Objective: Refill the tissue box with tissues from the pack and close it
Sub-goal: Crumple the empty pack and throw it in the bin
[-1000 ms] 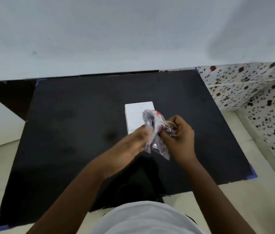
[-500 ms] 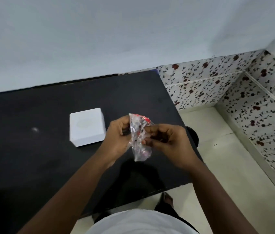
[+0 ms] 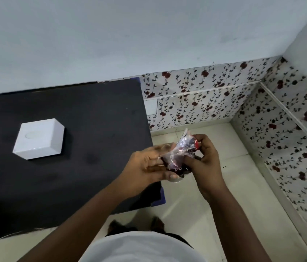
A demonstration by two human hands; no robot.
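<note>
A white tissue box [image 3: 39, 138] sits closed on the black table [image 3: 92, 120], at the left. Both hands hold a crumpled clear plastic tissue pack wrapper [image 3: 181, 152] with red and dark print, off the table's right edge and above the floor. My left hand [image 3: 147, 169] grips its lower left side. My right hand [image 3: 203, 157] pinches its right side near the top. No tissues show inside the wrapper.
The table's right edge has a blue-taped corner [image 3: 161, 197]. Beyond it lies a pale tiled floor [image 3: 233, 186], bounded by floral-tiled walls [image 3: 215, 99] at the back and right. My feet [image 3: 135, 225] stand by the table's front edge.
The view has swung right, so the box now lies far left. Both hands carried the wrapper rightward, past the table edge and over the floor.
</note>
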